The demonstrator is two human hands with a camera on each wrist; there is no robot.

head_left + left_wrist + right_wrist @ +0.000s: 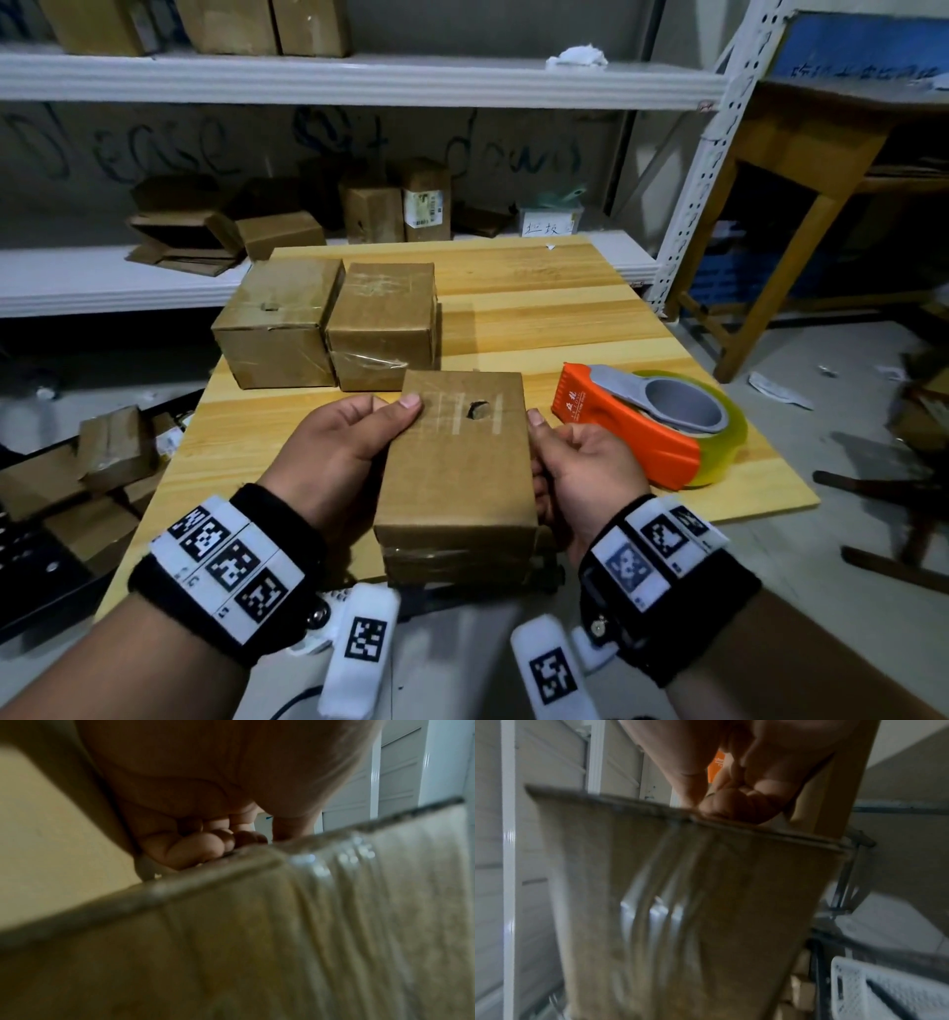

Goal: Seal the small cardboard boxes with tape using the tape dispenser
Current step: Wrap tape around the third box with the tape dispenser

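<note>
I hold a small brown cardboard box [457, 462] above the near edge of the wooden table [539, 318], a small hole and old tape marks on its top face. My left hand [349, 442] grips its left side, thumb on top. My right hand [580, 473] grips its right side. The wrist views show blurred cardboard [257, 943] [693, 902] with clear tape strips, fingers curled at its edge. The orange tape dispenser [647, 426] with a clear tape roll lies on the table right of the box, untouched.
Two more taped boxes [277, 329] [382, 324] stand side by side at the table's left. White shelves [308, 77] behind hold several other boxes. Loose cardboard lies on the floor at left. A wooden table [801, 154] stands at right.
</note>
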